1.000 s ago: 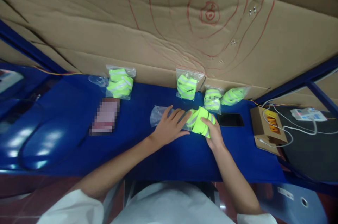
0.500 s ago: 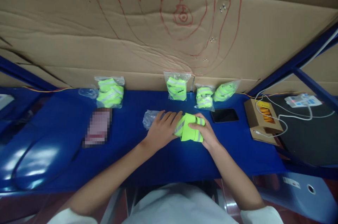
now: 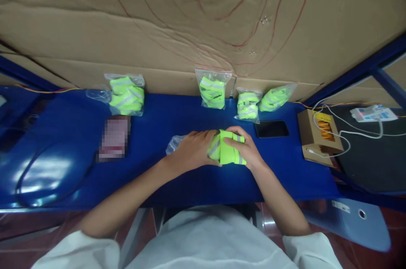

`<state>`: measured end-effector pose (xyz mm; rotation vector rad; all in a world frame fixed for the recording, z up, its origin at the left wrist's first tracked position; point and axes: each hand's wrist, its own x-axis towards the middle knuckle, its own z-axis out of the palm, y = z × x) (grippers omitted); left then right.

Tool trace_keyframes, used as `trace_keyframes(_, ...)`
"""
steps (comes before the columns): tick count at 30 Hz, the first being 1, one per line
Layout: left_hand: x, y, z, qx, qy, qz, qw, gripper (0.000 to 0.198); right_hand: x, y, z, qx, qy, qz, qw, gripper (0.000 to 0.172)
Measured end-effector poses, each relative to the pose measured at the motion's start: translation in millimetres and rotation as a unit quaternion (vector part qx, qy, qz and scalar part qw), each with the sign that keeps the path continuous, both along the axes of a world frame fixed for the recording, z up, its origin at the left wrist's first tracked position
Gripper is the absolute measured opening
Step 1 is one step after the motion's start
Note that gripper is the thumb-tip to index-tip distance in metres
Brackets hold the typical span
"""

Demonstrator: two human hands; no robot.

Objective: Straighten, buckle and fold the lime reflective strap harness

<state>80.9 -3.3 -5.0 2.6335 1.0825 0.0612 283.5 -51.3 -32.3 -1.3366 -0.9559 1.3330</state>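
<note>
A folded neon yellow-green reflective vest (image 3: 233,155) with silver stripes is held between my two hands above the blue table. My left hand (image 3: 196,148) closes on its left end, the fingers bent over the edge. My right hand (image 3: 247,148) grips the right end, thumb laid across the front. A crumpled clear plastic bag (image 3: 174,144) lies on the table, partly hidden behind my left hand. Along the back stand several clear zip bags with the same neon fabric inside, among them a left bag (image 3: 127,95), a middle bag (image 3: 213,91) and a right bag (image 3: 276,97).
A black phone (image 3: 272,129) lies right of my hands. Farther right stands an open cardboard box (image 3: 309,133) with orange items, beside a white power strip (image 3: 374,113) and cable. A pixelated pinkish item (image 3: 114,138) lies at left. Behind rises a cardboard wall (image 3: 95,36) with red rings.
The view has tilted down a little. My left hand has closed further over the left end of the folded vest; my right hand keeps its grip.
</note>
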Motion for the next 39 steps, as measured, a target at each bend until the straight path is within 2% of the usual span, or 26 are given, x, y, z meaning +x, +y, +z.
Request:
trace_keyframes(4,-11.6,12.0,10.2,-0.152,-0.013,-0.009,0.988,0.085,1.0,-0.4,0.5,0.044,-0.009,0.05,0.998,0.018)
trace_keyframes(7,-12.2,15.1,11.2,-0.156,-0.021,-0.015,0.987,0.077,-2.2,-1.5,-1.1,0.079,-0.047,0.053,0.994,0.013)
trace_keyframes(9,-7.1,10.2,8.1,-0.134,-0.022,-0.023,0.99,0.077,-4.6,-2.7,-1.8,0.07,-0.06,0.024,0.995,0.014)
trace_keyframes(12,3.7,-6.1,1.3,-0.065,-0.013,-0.036,0.997,0.091,-7.4,-5.1,-0.5,0.07,-0.063,-0.026,0.995,0.016)
trace_keyframes(15,10.8,-24.2,-3.3,0.038,-0.006,-0.016,0.999,0.109,-10.3,-8.0,1.7,0.092,-0.063,-0.053,0.992,0.014)
trace_keyframes(17,11.5,-32.4,-4.4,0.072,-0.011,0.004,0.997,0.112,-13.5,-9.2,2.2,0.091,-0.064,-0.063,0.992,0.013)
trace_keyframes(19,10.0,-37.9,-5.4,0.084,-0.01,0.022,0.996,0.107,-17.7,-9.7,1.6,0.065,-0.046,-0.072,0.994,0.015)
trace_keyframes(21,8.3,-43.7,-8.0,0.105,-0.004,0.031,0.994,0.093,-22.1,-9.8,0.3,0.02,-0.005,-0.086,0.996,0.021)
trace_keyframes(24,8.8,-57.2,-16.3,0.182,0.019,0.026,0.983,0.077,-27.4,-9.9,-2.3,-0.041,0.06,-0.115,0.991,0.032)
trace_keyframes(26,10.5,-66.9,-22.8,0.23,0.032,0.029,0.972,0.076,-29.4,-9.9,-4.5,-0.054,0.079,-0.128,0.987,0.035)
trace_keyframes(29,9.5,-73.4,-26.2,0.245,0.038,0.04,0.968,0.08,-29.1,-8.3,-7.2,-0.048,0.078,-0.131,0.987,0.035)
trace_keyframes(32,0.4,-65.2,-16.9,0.192,0.03,0.036,0.98,0.084,-25.4,-5.8,-7.5,-0.06,0.077,-0.099,0.99,0.035)
trace_keyframes(36,-18.8,-37.8,2.2,0.004,0.011,0.031,0.999,0.095,-20.1,-4.9,-3.6,-0.067,0.038,0.003,0.997,0.031)
trace_keyframes(39,-30.0,-18.5,8.1,-0.124,-0.013,0.015,0.992,0.109,-18.8,-6.1,-1.2,-0.029,-0.018,0.038,0.999,0.027)
